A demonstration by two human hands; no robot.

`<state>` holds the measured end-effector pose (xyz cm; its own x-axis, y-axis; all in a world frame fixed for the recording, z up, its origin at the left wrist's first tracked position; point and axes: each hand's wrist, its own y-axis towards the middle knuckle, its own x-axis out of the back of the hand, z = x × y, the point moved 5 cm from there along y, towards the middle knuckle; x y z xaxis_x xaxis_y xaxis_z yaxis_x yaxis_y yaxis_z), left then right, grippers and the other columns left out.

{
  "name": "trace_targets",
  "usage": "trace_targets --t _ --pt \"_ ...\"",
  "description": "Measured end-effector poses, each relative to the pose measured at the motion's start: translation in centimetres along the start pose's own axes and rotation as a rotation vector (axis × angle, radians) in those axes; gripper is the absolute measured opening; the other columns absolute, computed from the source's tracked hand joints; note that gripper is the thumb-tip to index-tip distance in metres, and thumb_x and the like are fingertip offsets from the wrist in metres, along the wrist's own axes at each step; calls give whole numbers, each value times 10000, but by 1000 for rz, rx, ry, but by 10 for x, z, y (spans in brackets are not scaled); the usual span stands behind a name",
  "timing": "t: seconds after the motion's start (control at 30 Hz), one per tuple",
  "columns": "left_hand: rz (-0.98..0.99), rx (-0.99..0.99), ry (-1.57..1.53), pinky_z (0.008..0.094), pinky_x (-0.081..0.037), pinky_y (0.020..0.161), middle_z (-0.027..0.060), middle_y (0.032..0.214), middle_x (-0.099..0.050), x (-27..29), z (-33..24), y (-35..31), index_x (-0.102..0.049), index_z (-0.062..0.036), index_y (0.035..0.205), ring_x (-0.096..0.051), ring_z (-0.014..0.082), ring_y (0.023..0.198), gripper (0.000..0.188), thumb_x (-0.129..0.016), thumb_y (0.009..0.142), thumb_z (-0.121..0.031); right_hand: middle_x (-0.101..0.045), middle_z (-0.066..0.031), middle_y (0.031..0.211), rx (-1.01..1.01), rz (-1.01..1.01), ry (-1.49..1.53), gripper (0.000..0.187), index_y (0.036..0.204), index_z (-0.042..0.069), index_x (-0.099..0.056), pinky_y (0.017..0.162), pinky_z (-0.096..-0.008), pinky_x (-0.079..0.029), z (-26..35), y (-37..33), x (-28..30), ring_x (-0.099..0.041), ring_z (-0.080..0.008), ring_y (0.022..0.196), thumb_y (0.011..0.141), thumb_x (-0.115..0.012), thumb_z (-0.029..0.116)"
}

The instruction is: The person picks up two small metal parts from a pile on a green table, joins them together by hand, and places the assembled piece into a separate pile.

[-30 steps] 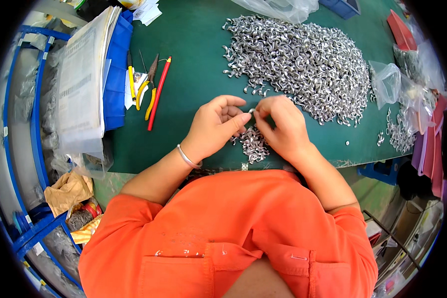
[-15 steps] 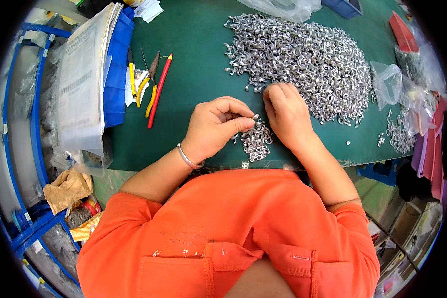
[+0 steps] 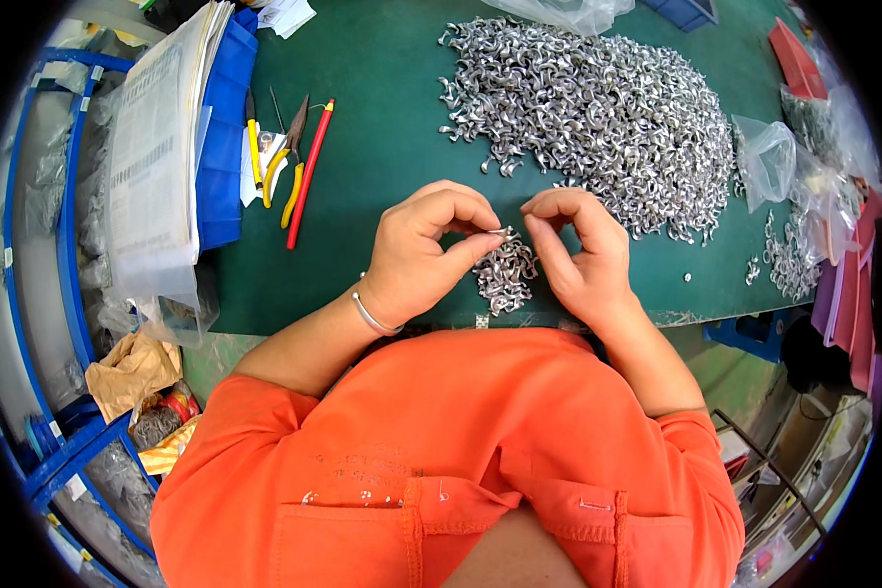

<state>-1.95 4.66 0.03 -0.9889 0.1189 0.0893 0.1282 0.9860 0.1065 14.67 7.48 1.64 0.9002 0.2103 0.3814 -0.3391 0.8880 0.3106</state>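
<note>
Between the thumb and forefinger of my left hand [image 3: 426, 240] is a small curved metal piece [image 3: 503, 232], silvery and hook-like. My right hand [image 3: 588, 250] faces it a short way to the right, thumb and forefinger tips brought close in a pinch. Anything in that pinch is too small to make out. Below and between the hands lies a small pile of curved metal pieces [image 3: 505, 279] near the table's front edge. A far larger heap of the same kind of pieces [image 3: 598, 122] spreads beyond my right hand.
Pliers with yellow handles [image 3: 294, 167] and a red pencil-like stick [image 3: 312, 176] lie at the left, beside a blue bin [image 3: 223, 147] with papers [image 3: 157, 147]. Plastic bags [image 3: 769, 162], loose pieces [image 3: 792, 260] and a red tray [image 3: 796, 64] are at the right of the green table [image 3: 372, 88].
My right hand has drawn back from the big heap's near edge, turning so its thumb and forefinger face the left hand. The left hand still pinches its piece, barely moved.
</note>
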Motion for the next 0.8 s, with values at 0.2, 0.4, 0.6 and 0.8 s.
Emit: trace_targets --t 0.2,0.4,0.6,0.8 --pt "26 -72 103 247 -536 707 81 936 -627 -4 -6 -2 -650 -8 860 -637 145 811 161 -715 741 78 -668 -106 856 135 4 100 151 830 33 -568 625 -258 -507 4 -9 -8 -644 -196 729 776 -680 -53" --pt "-10 61 -145 235 -560 702 72 925 -645 -8 2 -4 -663 4 861 -647 124 806 133 -722 755 58 -677 -120 889 29 -42 261 159 864 10 -552 666 -246 -524 -3 -19 -8 -642 -141 743 794 -663 -79" --pt "-26 97 -179 234 -570 705 74 923 -650 -8 5 -5 -666 13 856 -648 119 803 116 -730 764 44 -670 -113 922 -68 -24 379 171 916 2 -538 708 -250 -535 -8 -23 -10 -637 -121 801 818 -650 -82" --pt "47 142 -143 252 -550 765 95 976 -612 -8 3 -6 -648 33 899 -632 151 885 153 -685 776 115 -658 -122 953 -129 -36 485 186 949 -1 -534 746 -267 -536 -9 -26 -11 -634 -136 855 825 -653 -71"
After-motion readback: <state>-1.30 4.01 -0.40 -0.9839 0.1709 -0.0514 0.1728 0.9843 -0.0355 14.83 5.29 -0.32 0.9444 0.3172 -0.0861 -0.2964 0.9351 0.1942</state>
